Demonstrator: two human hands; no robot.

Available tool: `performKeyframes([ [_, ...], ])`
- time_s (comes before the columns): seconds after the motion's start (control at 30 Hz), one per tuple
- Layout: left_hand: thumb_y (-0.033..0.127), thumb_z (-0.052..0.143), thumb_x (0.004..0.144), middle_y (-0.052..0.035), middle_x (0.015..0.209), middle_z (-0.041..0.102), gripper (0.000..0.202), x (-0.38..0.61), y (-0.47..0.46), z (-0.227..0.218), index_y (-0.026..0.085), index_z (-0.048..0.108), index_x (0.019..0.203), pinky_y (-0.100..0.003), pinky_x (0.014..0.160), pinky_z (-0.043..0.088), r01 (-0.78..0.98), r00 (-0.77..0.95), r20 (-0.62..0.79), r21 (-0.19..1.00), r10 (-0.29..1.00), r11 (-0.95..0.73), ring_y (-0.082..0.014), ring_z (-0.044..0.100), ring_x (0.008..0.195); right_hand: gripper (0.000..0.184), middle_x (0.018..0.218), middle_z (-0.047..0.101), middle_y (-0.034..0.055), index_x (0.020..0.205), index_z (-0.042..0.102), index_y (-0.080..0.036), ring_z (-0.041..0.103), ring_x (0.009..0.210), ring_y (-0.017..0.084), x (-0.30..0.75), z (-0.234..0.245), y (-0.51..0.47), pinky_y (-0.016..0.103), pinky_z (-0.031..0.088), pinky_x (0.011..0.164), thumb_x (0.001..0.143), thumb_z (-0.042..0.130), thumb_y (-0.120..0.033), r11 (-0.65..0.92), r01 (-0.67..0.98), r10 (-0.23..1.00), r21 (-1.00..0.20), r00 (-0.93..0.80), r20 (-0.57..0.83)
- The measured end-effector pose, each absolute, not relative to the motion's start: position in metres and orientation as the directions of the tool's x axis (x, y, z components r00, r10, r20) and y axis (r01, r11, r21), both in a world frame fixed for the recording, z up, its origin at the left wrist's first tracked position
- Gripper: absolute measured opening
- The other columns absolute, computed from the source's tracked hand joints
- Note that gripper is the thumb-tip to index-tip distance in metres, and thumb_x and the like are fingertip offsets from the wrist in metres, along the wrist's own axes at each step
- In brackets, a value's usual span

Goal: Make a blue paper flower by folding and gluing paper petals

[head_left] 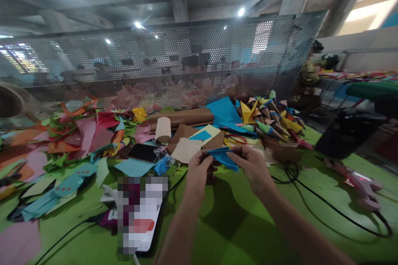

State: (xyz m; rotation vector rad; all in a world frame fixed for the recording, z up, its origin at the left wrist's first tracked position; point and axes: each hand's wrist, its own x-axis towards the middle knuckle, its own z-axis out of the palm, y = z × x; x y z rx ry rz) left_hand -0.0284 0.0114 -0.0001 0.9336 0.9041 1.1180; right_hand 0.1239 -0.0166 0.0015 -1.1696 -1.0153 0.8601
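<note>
So you've got that folded blue paper (223,158) up between both hands, just over the green table (230,232). Your left hand (199,163) is pinching its left end, and your right hand (247,161) has the right end between thumb and fingers. Just past your left hand there's a beige paper scrap (186,150), with a black phone (141,152) further left and a cream roll (163,129) standing behind. Closer to you, left of your left forearm, a second phone (151,215) sits with its screen lit but blurred out. Beyond your right hand is a heap of paper cones (264,118), and well off to its right lies a pink glue gun (357,184) on a black cord. Colored paper scraps (90,132) pile up far left, and a perforated metal panel (186,66) stands behind everything.
</note>
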Motion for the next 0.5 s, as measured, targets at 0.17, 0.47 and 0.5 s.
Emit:
performKeyframes([
  [0.17, 0.032, 0.071, 0.071, -0.0032, 0.076, 0.071, 0.022, -0.0296, 0.0106, 0.0008, 0.017, 0.065, 0.086, -0.018, 0.050, 0.045, -0.312, 0.211, -0.113, 0.934, 0.971, 0.176, -0.0101, 0.062, 0.056, 0.040, 0.064, 0.062, -0.0001, 0.077, 0.068, -0.018, 0.051, 0.058, 0.014, 0.1258, -0.0002, -0.0140, 0.026, 0.039, 0.054, 0.060, 0.083, -0.051, 0.194, -0.011, 0.928, -0.981, 0.326, 0.180],
  [0.47, 0.030, 0.069, 0.070, -0.0023, 0.072, 0.071, 0.021, -0.0295, 0.0098, 0.0009, 0.018, 0.067, 0.086, -0.018, 0.052, 0.046, -0.333, 0.204, -0.093, 0.929, 0.975, 0.158, -0.0121, 0.065, 0.059, 0.037, 0.065, 0.062, 0.0005, 0.076, 0.065, -0.020, 0.053, 0.058, 0.016, 0.1253, 0.0008, -0.0152, 0.028, 0.040, 0.054, 0.065, 0.080, -0.051, 0.197, 0.055, 0.924, -0.979, 0.323, 0.204],
  [0.5, 0.030, 0.068, 0.070, -0.0020, 0.072, 0.071, 0.020, -0.0297, 0.0097, 0.0011, 0.018, 0.067, 0.086, -0.018, 0.052, 0.046, -0.337, 0.205, -0.088, 0.929, 0.975, 0.155, -0.0120, 0.065, 0.060, 0.036, 0.065, 0.062, 0.0004, 0.076, 0.065, -0.020, 0.053, 0.058, 0.016, 0.1253, 0.0004, -0.0152, 0.028, 0.040, 0.054, 0.065, 0.080, -0.051, 0.202, 0.059, 0.922, -0.978, 0.326, 0.210],
])
